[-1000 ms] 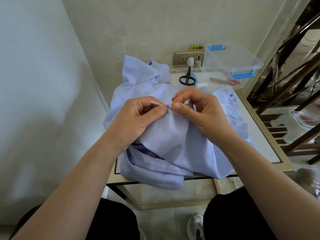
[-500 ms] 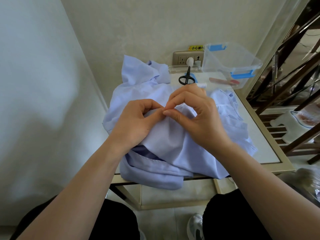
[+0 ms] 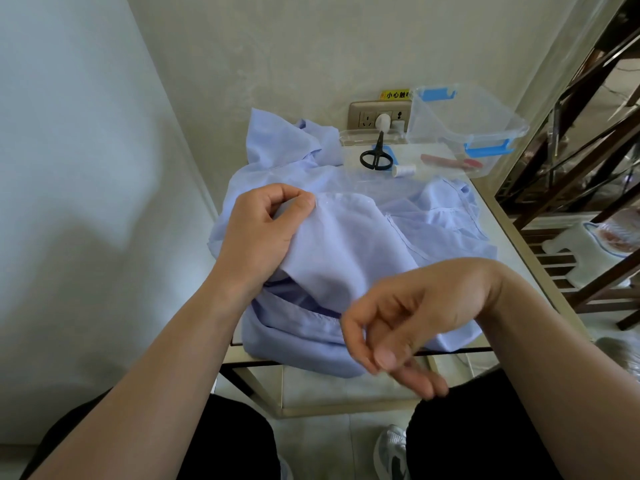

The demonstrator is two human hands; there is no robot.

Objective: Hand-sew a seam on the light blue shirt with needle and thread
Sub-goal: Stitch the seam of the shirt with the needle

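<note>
Light blue shirt [image 3: 346, 244] is being pinched at its seam fold by the left hand [image 3: 263, 230], while the right hand [image 3: 408, 323] is hovering well apart, bodyward, curled, hold indiscernible.

We are seeing the shirt [image 3: 346, 244] showing a plain light blue, deepening to a darker blue-violet in its lower folds. We are noting the scissors [image 3: 375, 157] as black, the thread spool [image 3: 403, 170] as white, and the box [image 3: 446, 116] as clear with bright blue latches, a red-pink stick [image 3: 450, 162] showing through its wall. The sticker [image 3: 396, 95] is showing yellow with black characters above a beige socket plate [image 3: 360, 116] and a white plug [image 3: 382, 121]. We are finding the table [image 3: 507, 251] white-topped with a cream frame, the trousers [image 3: 214, 441] black, the shoe [image 3: 391, 452] white and grey, and the rack [image 3: 543, 233] dark brown.
</note>
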